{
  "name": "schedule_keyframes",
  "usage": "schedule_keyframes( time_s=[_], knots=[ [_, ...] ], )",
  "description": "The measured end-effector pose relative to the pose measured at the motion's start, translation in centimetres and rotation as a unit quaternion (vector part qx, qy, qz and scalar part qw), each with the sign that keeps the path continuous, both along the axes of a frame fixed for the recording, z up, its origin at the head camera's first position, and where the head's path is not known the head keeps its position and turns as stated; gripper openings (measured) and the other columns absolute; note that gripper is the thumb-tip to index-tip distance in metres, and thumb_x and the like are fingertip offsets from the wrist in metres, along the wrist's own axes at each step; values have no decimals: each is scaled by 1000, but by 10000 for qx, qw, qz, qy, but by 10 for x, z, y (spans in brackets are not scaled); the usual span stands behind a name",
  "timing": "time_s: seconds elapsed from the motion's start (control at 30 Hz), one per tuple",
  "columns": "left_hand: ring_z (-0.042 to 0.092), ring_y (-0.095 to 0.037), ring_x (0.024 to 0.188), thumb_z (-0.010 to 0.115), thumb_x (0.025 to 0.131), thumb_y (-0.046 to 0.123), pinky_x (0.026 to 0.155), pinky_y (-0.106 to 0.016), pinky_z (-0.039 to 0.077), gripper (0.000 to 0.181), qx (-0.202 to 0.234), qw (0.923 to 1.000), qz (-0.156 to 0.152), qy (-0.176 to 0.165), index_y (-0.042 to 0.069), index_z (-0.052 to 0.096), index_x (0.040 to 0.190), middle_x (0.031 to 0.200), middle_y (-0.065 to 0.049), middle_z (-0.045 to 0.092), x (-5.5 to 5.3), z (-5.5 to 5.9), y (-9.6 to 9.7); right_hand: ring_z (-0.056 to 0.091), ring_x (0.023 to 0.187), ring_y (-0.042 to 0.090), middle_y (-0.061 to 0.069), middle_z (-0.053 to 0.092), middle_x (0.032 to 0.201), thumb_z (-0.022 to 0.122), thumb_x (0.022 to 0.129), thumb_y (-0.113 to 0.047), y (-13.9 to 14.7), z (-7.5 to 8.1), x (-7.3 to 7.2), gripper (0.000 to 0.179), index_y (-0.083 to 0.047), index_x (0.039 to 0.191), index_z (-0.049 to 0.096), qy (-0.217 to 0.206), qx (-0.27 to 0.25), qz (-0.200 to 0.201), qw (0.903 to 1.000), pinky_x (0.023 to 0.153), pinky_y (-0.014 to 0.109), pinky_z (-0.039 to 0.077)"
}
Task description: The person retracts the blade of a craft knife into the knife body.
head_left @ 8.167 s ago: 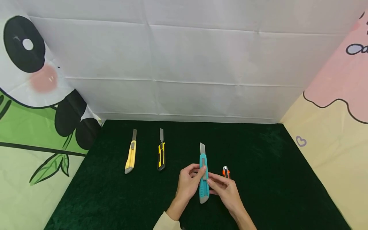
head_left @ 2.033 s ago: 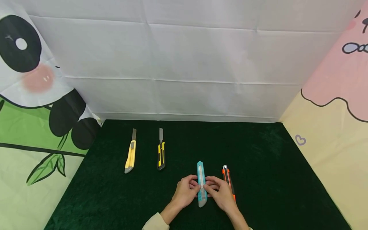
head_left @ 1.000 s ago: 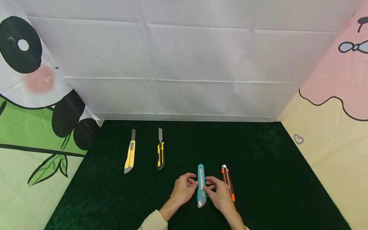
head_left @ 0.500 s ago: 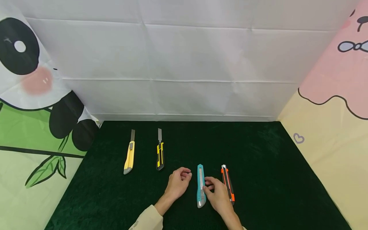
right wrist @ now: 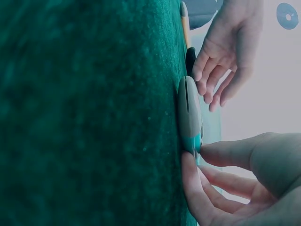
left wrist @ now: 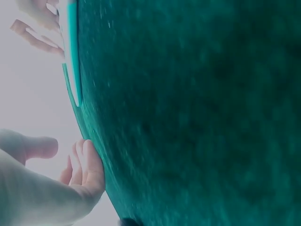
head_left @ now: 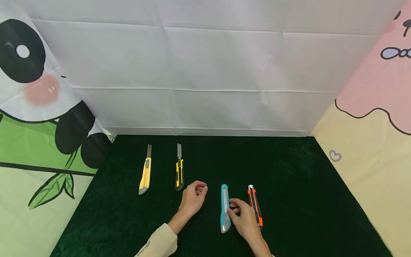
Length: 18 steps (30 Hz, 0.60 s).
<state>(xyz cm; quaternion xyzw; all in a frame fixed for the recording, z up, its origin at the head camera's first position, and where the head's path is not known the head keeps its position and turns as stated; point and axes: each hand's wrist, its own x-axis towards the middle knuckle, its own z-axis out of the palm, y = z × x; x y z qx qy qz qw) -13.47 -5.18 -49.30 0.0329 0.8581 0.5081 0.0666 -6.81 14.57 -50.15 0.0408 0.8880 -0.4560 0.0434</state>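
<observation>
On the dark green cloth lies a teal utility knife (head_left: 225, 210) with a grey end cap; no blade shows from it. My right hand (head_left: 244, 217) pinches its right side, thumb and forefinger at the edge in the right wrist view. My left hand (head_left: 192, 200) is off the knife, to its left, with loosely bent fingers and nothing in them. Beyond it lies a black and yellow utility knife (head_left: 179, 175), its blade out. Farther left is a yellow utility knife (head_left: 145, 175), also with the blade out. Beside my right hand lies an orange and black utility knife (head_left: 254, 203), partly covered by the hand.
The table's green cloth (head_left: 289, 200) reaches back to a creased white sheet (head_left: 205, 71). Printed cloths stand at both sides, a panda print (head_left: 41, 82) on the left and a pink figure (head_left: 382, 82) on the right.
The teal utility knife, earlier held in both hands with its blade out, now lies on the cloth, blade in. My left hand has let go and moved left; my right stays at the knife.
</observation>
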Motion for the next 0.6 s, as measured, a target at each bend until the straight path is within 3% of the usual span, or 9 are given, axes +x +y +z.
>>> schedule_keyframes(
  time_s=[0.23,0.6],
  knots=[
    [62,-17,85,60,104,12,76,-35,54,21,-42,9996,228,186,-2,65,119,100,-8,65,-11,0,-7,65,91,18,8,68,109,75,89,-8,5,-1,-1,37,-1,125,66,12,-159,123,9998,80,40,56],
    [62,-19,85,60,104,13,78,-39,55,20,-171,9970,733,179,0,66,118,100,-9,67,-27,3,-11,64,91,17,7,68,108,75,89,-8,15,-6,-3,37,-1,125,66,81,-139,173,9997,79,38,56]
  ],
)
